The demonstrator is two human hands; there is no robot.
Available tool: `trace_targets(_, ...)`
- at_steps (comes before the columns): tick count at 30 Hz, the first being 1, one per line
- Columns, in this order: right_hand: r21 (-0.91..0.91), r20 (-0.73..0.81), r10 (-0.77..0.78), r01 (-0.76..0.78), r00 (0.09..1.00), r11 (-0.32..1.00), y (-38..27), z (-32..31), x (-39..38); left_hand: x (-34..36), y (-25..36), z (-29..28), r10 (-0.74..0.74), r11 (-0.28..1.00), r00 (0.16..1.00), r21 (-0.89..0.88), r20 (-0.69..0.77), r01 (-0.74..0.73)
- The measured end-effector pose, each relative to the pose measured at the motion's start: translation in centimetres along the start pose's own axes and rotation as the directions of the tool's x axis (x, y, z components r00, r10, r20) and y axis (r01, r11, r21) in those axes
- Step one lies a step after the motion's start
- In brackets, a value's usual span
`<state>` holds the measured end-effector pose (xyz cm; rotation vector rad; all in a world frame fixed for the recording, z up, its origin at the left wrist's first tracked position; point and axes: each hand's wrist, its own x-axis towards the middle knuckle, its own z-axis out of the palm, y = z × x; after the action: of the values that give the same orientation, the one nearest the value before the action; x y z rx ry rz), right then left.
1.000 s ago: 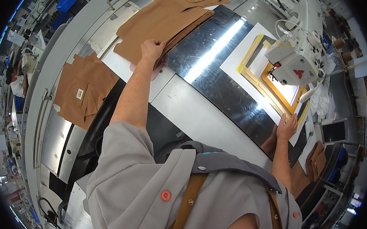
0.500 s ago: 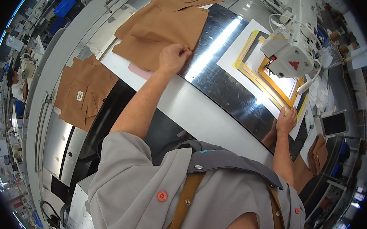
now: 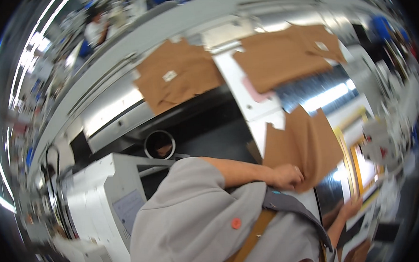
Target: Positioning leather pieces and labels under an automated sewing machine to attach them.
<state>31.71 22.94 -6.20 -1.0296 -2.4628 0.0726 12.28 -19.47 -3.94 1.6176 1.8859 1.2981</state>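
My left hand [image 3: 286, 176] is closed on the near edge of a brown fabric piece [image 3: 302, 144]. The piece hangs in soft folds over the shiny dark plate [image 3: 329, 198], and its far edge is notched. Over on the right, my right hand [image 3: 351, 208] grips the near corner of a yellow-bordered frame [image 3: 352, 168]; its fingers are smeared by motion. That frame lies on a white sheet beneath the white sewing machine head [image 3: 379, 142], whose needle area is too blurred to make out.
Beyond the plate lies a brown fabric stack [image 3: 281, 54] with a white label, a pink sheet [image 3: 255, 92] by its corner. Another brown stack [image 3: 182, 77] rests farther left. A white machine housing [image 3: 96, 195] stands at my left, near a round metal ring [image 3: 160, 144].
My left hand has come back toward my body, carrying a brown fabric piece off the stack. My view has swung left. The right hand stays at the frame's corner.
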Motion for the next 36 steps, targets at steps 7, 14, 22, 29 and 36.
trace_targets(7,0.002,-0.283,-0.316,0.330,0.906,0.944,-1.2,2.2,1.1,-5.8,0.0,-4.0,-0.185,0.980,0.982,-0.066,0.030,0.186)
trace_targets(14,0.155,-0.403,-0.480,0.575,0.779,0.803,-6.7,3.2,2.8,-13.1,1.0,-6.8,-0.403,0.810,0.864,0.323,-0.301,0.490)
trace_targets(22,0.163,-0.501,-0.542,0.689,0.675,0.706,-14.6,2.2,1.9,-11.8,1.2,-6.9,-0.431,0.794,0.887,0.398,-0.164,0.460)
trace_targets(29,0.156,0.225,-0.591,0.570,0.775,0.806,-25.4,2.6,-0.3,-10.4,2.5,-7.2,-0.399,0.764,0.845,0.381,-0.357,0.521)
trace_targets(36,0.295,0.189,-0.471,0.407,0.862,0.864,-23.2,-3.3,-4.0,-9.1,0.9,-10.4,-0.398,0.594,0.630,0.336,-0.667,0.731)
